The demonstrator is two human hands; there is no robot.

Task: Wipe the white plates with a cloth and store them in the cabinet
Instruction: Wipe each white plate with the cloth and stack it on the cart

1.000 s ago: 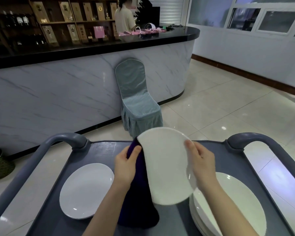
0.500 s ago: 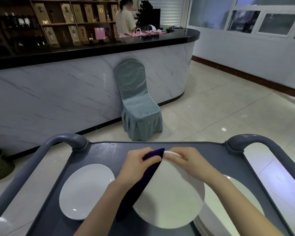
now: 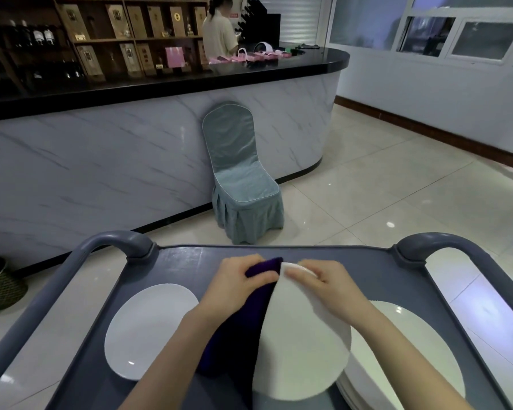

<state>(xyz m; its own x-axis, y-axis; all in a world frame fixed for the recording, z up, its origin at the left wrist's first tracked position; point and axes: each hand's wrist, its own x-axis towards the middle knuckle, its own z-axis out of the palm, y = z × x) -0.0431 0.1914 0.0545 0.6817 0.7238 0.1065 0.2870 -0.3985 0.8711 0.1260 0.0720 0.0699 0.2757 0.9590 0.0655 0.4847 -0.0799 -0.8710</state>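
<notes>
1. The held plate is round, plain white and matte, tilted above the grey cart with its far rim raised
2. The right hand curls its fingers over that far rim and pinches it
3. The left hand clutches a dark purple cloth against the plate's left edge, and the cloth hangs below the wrist
4. A single plate lies flat on the cart's left, and a plate stack lies on its right
5. Beyond the cart, a covered chair stands against the marble counter

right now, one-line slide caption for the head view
Left hand presses purple cloth against a white plate the right hand holds over a grey cart.
</notes>
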